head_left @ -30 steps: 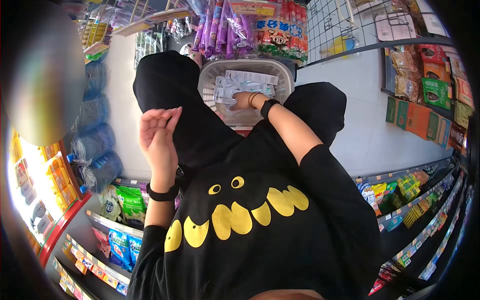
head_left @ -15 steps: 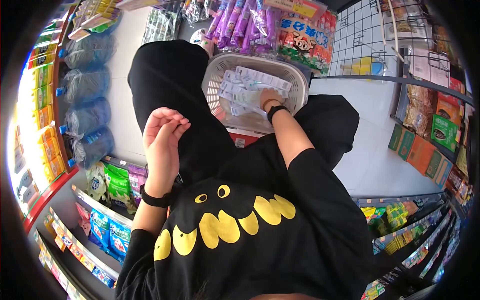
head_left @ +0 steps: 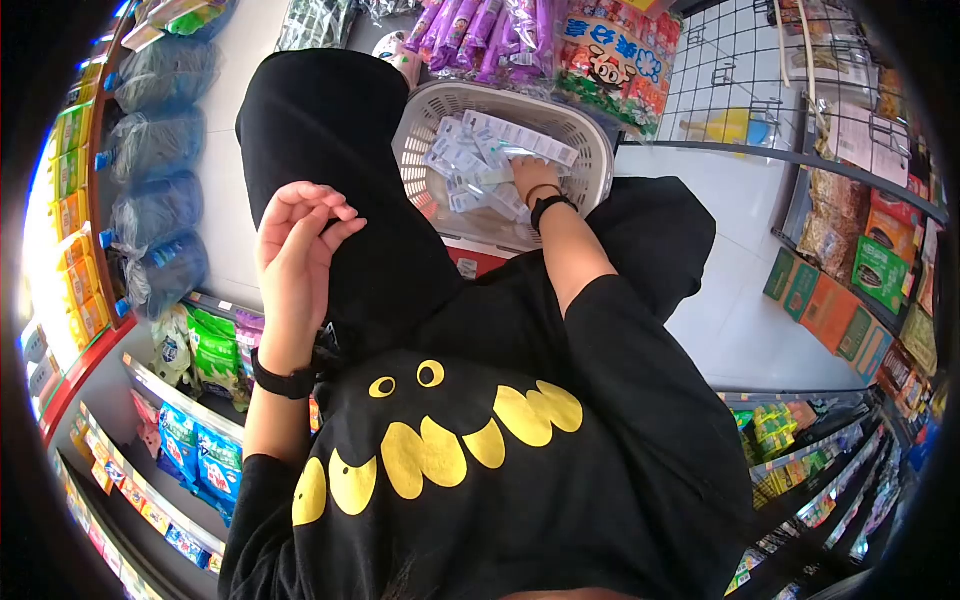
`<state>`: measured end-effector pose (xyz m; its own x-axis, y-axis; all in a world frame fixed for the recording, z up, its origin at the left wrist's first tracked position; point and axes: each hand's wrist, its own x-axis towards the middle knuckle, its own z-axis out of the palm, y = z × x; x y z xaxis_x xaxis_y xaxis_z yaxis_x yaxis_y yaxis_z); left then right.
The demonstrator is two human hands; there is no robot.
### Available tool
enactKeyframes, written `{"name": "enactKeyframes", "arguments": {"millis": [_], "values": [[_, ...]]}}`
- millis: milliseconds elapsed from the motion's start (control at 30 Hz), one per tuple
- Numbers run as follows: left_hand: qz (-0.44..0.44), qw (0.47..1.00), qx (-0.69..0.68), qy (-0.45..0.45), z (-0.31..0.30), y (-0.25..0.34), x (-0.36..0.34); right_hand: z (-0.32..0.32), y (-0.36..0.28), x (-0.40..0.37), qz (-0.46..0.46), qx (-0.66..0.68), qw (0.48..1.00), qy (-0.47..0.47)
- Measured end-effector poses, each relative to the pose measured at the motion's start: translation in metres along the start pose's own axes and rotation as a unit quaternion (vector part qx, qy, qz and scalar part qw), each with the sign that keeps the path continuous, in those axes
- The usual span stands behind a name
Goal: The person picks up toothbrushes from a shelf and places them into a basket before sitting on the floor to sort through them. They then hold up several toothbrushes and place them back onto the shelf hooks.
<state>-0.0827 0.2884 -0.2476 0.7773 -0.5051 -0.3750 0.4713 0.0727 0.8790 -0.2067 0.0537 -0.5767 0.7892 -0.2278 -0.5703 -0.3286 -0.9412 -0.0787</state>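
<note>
A white plastic basket [head_left: 420,112] stands between my knees, with several small pale packages [head_left: 480,160] lying in it. My right hand [head_left: 535,177] reaches into the basket's right side and touches the packages; its fingertips are partly hidden among them, so its grip is unclear. Raised over my left thigh, my left hand [head_left: 305,230] is empty, its fingers loosely curled and apart. Each wrist has a black band.
Purple packets [head_left: 485,40] and a red snack bag [head_left: 615,65] lie beyond the basket. Large blue water bottles [head_left: 155,205] line the left. A wire rack [head_left: 730,75] stands at the right. Shelves of goods [head_left: 190,450] flank me on both sides.
The whole view has shifted, with most things now a little further left. My right hand has moved slightly among the packages, some of which lie differently. My left hand remains raised.
</note>
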Motion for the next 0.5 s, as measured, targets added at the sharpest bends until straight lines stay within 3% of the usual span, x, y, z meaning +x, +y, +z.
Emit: {"name": "enactKeyframes", "arguments": {"millis": [233,300,500], "values": [[0.019,0.994,-0.077,-0.077,-0.017,-0.004,0.006,-0.023,-0.005,-0.002,-0.005,0.049,0.998,0.031],[0.016,0.994,-0.085,-0.072,-0.015,-0.004,0.008,-0.020,-0.009,0.001,-0.075,0.099,0.992,-0.018],[0.016,0.994,-0.075,-0.077,-0.015,-0.005,0.007,-0.008,-0.035,-0.004,-0.125,0.075,0.986,-0.084]]}}
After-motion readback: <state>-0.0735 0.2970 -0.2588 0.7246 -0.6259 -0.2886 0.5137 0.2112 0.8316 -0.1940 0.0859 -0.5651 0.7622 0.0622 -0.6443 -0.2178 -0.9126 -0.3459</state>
